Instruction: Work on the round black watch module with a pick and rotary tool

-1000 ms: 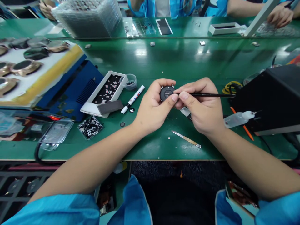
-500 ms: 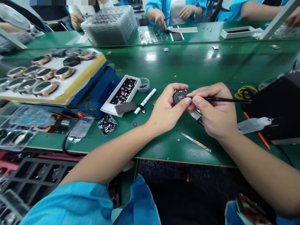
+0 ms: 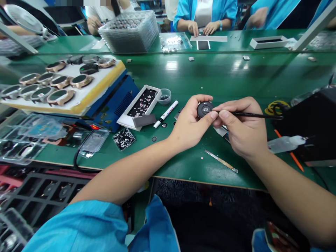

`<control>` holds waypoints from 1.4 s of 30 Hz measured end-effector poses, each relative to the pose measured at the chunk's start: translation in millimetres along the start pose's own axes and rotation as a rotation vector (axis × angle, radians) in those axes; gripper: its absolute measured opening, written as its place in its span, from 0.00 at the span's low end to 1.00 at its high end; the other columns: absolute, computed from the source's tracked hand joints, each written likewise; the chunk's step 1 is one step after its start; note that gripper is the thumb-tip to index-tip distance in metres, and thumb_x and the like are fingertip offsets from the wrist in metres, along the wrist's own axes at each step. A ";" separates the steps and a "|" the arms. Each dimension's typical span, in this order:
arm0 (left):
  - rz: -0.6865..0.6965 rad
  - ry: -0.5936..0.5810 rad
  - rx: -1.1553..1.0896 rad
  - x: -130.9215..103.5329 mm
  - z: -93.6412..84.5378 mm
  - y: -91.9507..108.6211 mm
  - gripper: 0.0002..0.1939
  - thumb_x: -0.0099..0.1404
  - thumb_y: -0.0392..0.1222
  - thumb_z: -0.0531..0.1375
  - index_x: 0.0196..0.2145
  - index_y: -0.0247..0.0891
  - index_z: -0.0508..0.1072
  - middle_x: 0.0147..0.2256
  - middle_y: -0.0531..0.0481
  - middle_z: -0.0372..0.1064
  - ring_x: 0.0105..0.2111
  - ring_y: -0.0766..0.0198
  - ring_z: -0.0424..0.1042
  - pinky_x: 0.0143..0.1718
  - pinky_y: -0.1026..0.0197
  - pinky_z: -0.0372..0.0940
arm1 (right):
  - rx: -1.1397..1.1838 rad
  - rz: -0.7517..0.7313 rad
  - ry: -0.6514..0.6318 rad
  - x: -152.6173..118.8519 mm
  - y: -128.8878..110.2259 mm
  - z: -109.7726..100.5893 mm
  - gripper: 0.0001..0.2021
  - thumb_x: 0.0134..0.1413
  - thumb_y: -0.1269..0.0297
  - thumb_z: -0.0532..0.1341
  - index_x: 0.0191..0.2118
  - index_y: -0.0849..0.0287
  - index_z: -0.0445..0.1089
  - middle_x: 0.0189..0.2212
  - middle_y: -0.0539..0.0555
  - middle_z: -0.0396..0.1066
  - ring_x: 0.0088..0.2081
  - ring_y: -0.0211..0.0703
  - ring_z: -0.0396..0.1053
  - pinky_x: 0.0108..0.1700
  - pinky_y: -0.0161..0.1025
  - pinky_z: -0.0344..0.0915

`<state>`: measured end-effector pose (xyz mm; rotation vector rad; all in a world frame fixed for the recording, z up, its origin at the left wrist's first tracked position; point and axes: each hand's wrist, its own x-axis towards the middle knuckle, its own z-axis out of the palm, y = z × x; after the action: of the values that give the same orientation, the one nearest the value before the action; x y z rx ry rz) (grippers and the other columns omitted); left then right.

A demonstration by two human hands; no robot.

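Note:
My left hand [image 3: 190, 122] holds a smartwatch case [image 3: 204, 108] between thumb and fingers. Its round black back faces up, with a small pale sensor area in the middle. From the right, my right hand [image 3: 241, 127] pinches slim black tweezers [image 3: 253, 114] held nearly level. Their tip reaches over the case back, close to my left thumb; whether it touches is too small to tell. Below the hands, a thin metal blade tool [image 3: 221, 161] lies on the green table, near a tiny round part [image 3: 202, 158].
At left, several watches [image 3: 60, 96] stand on a foam-topped blue box [image 3: 105, 108]. Nearer are a white box of small parts [image 3: 131, 120], a paint marker [image 3: 166, 114], a clear cup [image 3: 164, 96] and a parts tray [image 3: 124, 139]. A bottle [image 3: 286, 142] stands right. Co-workers sit opposite.
The view has shifted slightly, so everything sits a little further right. My hands keep their hold, and the case back shows more fully. Across the table, a co-worker's hands have come together over a strip.

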<state>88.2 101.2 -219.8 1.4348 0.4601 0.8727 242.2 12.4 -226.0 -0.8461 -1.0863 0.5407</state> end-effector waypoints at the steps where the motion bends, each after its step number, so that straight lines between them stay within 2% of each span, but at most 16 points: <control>1: 0.002 0.002 0.007 0.0 0.0 -0.1 0.38 0.64 0.64 0.84 0.59 0.44 0.74 0.45 0.50 0.73 0.42 0.62 0.72 0.44 0.56 0.71 | 0.000 -0.004 -0.002 0.0 0.3 0.1 0.10 0.68 0.60 0.83 0.43 0.50 0.83 0.43 0.48 0.89 0.32 0.35 0.84 0.36 0.34 0.84; 7: -0.027 -0.021 0.034 0.8 -0.4 -0.4 0.36 0.64 0.67 0.82 0.56 0.43 0.75 0.43 0.48 0.75 0.42 0.60 0.73 0.42 0.56 0.70 | -0.021 0.000 0.010 -0.9 -0.8 1.1 0.11 0.68 0.59 0.83 0.43 0.50 0.82 0.43 0.47 0.90 0.32 0.35 0.83 0.36 0.35 0.85; 12: -0.023 0.004 -0.004 0.7 0.6 -0.9 0.39 0.63 0.65 0.84 0.59 0.43 0.74 0.45 0.49 0.74 0.42 0.61 0.72 0.45 0.56 0.71 | 0.024 -0.006 0.002 -0.7 -1.8 1.2 0.09 0.69 0.65 0.82 0.43 0.51 0.83 0.43 0.48 0.90 0.33 0.34 0.84 0.38 0.32 0.85; 16: -0.016 -0.007 0.027 0.5 -0.1 -1.7 0.38 0.64 0.67 0.83 0.57 0.43 0.75 0.45 0.48 0.74 0.43 0.61 0.72 0.44 0.56 0.71 | 0.018 -0.002 0.000 -0.4 -1.7 1.0 0.07 0.69 0.68 0.81 0.43 0.51 0.84 0.43 0.46 0.90 0.33 0.34 0.85 0.38 0.31 0.86; 21: -0.010 -0.023 0.000 0.8 0.2 -1.3 0.38 0.65 0.66 0.83 0.58 0.44 0.74 0.41 0.51 0.74 0.39 0.62 0.73 0.42 0.57 0.72 | -0.003 -0.014 0.009 -0.8 -1.5 1.3 0.09 0.68 0.63 0.83 0.43 0.50 0.84 0.43 0.47 0.90 0.32 0.34 0.84 0.37 0.33 0.85; 28: -0.024 -0.023 0.034 0.6 -0.3 1.1 0.36 0.65 0.66 0.82 0.56 0.42 0.76 0.45 0.48 0.75 0.42 0.61 0.72 0.42 0.57 0.70 | 0.012 -0.015 0.004 -0.9 -2.1 1.5 0.08 0.69 0.65 0.82 0.43 0.51 0.84 0.43 0.47 0.90 0.33 0.33 0.85 0.38 0.32 0.85; 35: -0.004 -0.008 0.033 1.3 -1.6 1.1 0.37 0.64 0.66 0.83 0.57 0.44 0.76 0.46 0.48 0.76 0.43 0.61 0.74 0.41 0.57 0.71 | -0.019 0.000 0.027 0.0 -1.9 2.9 0.11 0.67 0.61 0.84 0.41 0.51 0.83 0.42 0.47 0.90 0.31 0.35 0.84 0.35 0.33 0.85; 39: 0.003 -0.032 0.030 1.0 -3.0 -1.9 0.34 0.67 0.65 0.82 0.57 0.43 0.77 0.47 0.47 0.77 0.43 0.61 0.74 0.43 0.58 0.72 | 0.027 -0.032 0.001 0.7 -0.8 3.2 0.09 0.69 0.65 0.82 0.43 0.52 0.83 0.43 0.47 0.90 0.32 0.34 0.86 0.37 0.31 0.86; 42: 0.032 -0.013 0.029 0.4 -3.9 -5.4 0.34 0.68 0.63 0.82 0.59 0.43 0.76 0.49 0.48 0.76 0.44 0.63 0.74 0.47 0.59 0.73 | 0.031 -0.045 -0.014 0.8 1.5 2.0 0.08 0.70 0.63 0.82 0.45 0.52 0.83 0.44 0.46 0.89 0.34 0.32 0.86 0.38 0.29 0.85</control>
<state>86.9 104.5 -225.4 1.4770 0.4428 0.8855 240.7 14.6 -226.3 -0.7905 -1.1042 0.5251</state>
